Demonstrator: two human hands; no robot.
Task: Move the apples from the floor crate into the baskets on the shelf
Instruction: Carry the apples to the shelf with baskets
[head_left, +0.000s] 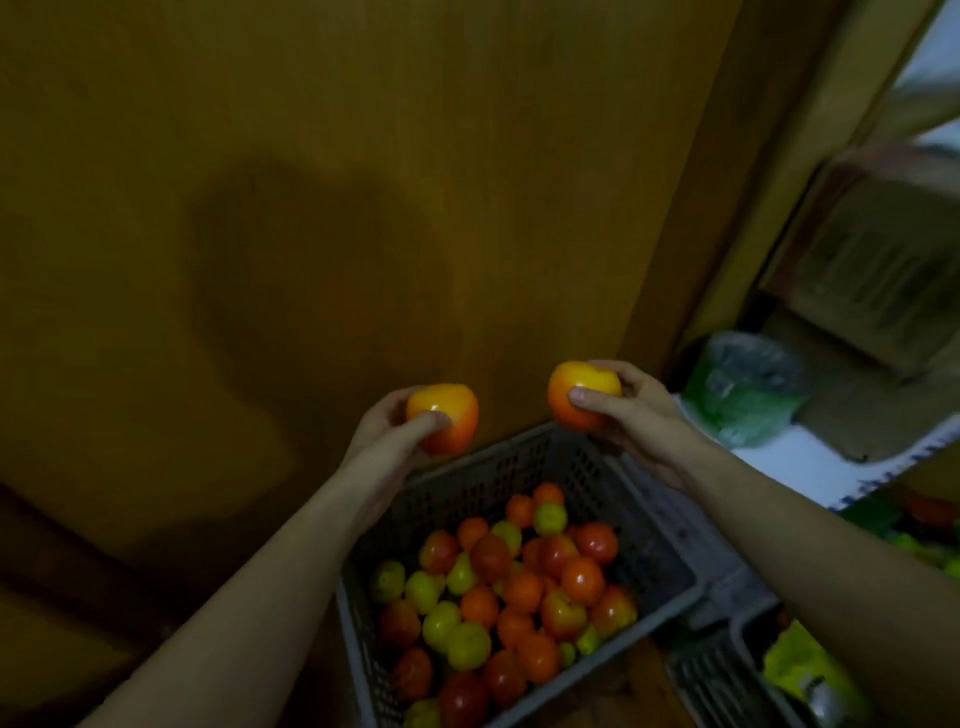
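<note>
— What is held?
— An apple is held in each hand. The left apple (448, 415), yellow on top and orange-red below, is gripped by the left hand (387, 428). The thumb is laid across its near face and the fingers are curled round the far side.
— And the other?
— The right apple (577, 389), coloured the same, is gripped by the right hand (634, 410). The thumb is pressed across its front and the fingers are wrapped behind it. Each hand is closed firmly round its own fruit.
— Where are the two placed?
— Both are raised above the far edge of the crate (493, 478), well apart from each other. They are seen in front of a brown panel (311, 156), on which a shadow (311, 291) is cast.
— What is in the crate?
— A heap (519, 597) of red, orange and yellow-green apples is seen inside the grey perforated crate, and its bottom is covered by them. The crate is set close against the panel, between the two forearms.
— What is seen to the right?
— A green bag (748, 384) is set on a white ledge (810, 467) just beyond the right hand. Behind it a slatted shape (872, 286) is blurred; it may be a basket, but that cannot be settled. A second crate (711, 680) is partly seen at the lower right, beside the first, with something yellow in it.
</note>
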